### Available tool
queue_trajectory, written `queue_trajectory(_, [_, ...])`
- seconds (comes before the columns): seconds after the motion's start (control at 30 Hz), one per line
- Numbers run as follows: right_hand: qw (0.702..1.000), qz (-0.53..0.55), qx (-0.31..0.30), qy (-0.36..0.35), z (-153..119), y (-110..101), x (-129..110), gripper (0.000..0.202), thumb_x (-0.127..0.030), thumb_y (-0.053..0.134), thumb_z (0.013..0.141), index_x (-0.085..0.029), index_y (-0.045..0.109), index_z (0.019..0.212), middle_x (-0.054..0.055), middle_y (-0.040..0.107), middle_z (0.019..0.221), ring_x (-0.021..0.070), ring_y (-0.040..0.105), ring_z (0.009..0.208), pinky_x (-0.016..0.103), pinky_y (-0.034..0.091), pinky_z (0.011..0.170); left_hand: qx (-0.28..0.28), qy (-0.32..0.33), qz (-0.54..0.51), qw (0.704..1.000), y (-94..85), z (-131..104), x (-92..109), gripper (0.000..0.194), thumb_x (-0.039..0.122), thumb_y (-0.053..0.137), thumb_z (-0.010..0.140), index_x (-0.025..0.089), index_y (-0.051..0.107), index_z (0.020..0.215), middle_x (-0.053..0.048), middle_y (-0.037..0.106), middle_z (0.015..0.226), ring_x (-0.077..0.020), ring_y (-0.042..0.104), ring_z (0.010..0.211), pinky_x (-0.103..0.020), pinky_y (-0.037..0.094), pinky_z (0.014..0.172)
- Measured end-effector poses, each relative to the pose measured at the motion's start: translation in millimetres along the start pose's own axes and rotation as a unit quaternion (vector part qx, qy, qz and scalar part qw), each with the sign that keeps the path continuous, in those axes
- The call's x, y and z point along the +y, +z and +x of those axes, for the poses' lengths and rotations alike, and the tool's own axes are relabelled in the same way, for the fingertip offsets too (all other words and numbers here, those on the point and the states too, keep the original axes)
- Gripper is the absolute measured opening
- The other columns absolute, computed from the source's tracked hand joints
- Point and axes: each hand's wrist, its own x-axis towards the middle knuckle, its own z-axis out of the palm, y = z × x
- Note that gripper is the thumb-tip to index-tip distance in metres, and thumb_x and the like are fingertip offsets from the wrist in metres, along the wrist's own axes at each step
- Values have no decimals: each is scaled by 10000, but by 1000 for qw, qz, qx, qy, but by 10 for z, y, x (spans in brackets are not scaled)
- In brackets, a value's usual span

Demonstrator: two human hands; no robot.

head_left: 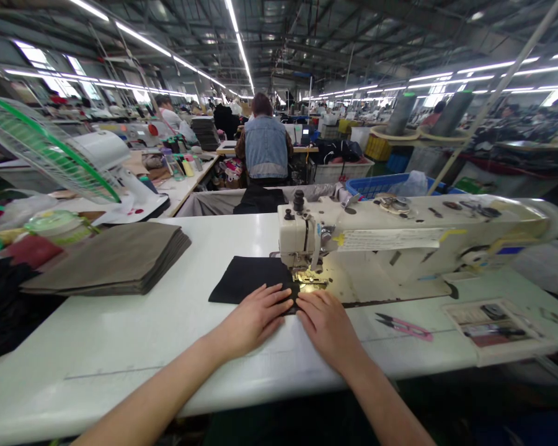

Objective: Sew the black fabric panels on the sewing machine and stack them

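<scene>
nearest are the two bare hands on the pale table [121,341], just in front of the needle end of the sewing machine [372,220]. the left hand [260,316] is palm down, fingers a little spread, its fingertips pressing on the black cloth [248,279]. the right hand [328,319] has its fingers closer together and gently bent, thumb apart, fingertips at the cloth's right end; i cannot see it pinching anything, and cannot tell how much cloth lies under it. the fingertips of the two hands nearly meet.

the black cloth lies flat, ahead of the hands and mostly off to the left, with its right end at the machine's presser foot. its long axis runs left to right, roughly along the table's front edge, so the left hand is nearer its main part and the right hand only reaches the end by the foot. the exact contact under the foot is too small to tell.

to the right, in front of the machine's body, lie pink-handled snips [411,328], then a small tray [502,352] of tools. well left of the machine is a stack of brown cloth [111,254], with a fan [100,148] behind it. beyond the machine's needle end, a person in a denim vest [266,145] faces away.
</scene>
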Motion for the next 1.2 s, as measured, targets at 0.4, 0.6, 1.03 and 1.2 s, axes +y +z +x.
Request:
queue_trajectory(0.4, [998, -37, -28, 45, 232, 31, 69, 189, -224, 592, 952, -230, 691, 1113, 87, 680, 1105, 274, 598, 1030, 448, 500, 899, 15, -10, -10, 1000, -57, 321, -443, 391, 299, 444, 1026, 243, 605, 1378, -88, 518, 1507, -279, 439, 1423, -552, 314, 1187])
queue_trajectory(0.6, [999, 13, -6, 46, 41, 34, 24, 231, -193, 587, 938, -203, 660, 1157, 102, 671, 1169, 280, 589, 1096, 483, 506, 965, 26, -29, -1, 999, -40, 310, -417, 401, 300, 453, 1020, 239, 591, 1392, -94, 523, 1502, -282, 444, 1419, -554, 313, 1187])
queue_trajectory(1.03, [998, 43, 26, 48, -51, 76, 2, 289, -182, 575, 933, -184, 635, 1216, 115, 661, 1219, 276, 595, 1150, 498, 510, 1018, 30, -131, 40, 990, 7, 300, -386, 483, 408, 489, 1004, 276, 501, 1469, -101, 374, 1603, -359, 274, 1499, -650, 237, 1170])
queue_trajectory(1.2, [997, 61, 28, 48, -120, 31, 28, 265, -219, 579, 939, -203, 654, 1192, 109, 668, 1224, 271, 607, 1153, 493, 515, 1017, 56, -182, 58, 980, 74, 279, -459, 571, 443, 475, 994, 148, 467, 1483, -174, 391, 1579, -345, 313, 1486, -583, 280, 1177])
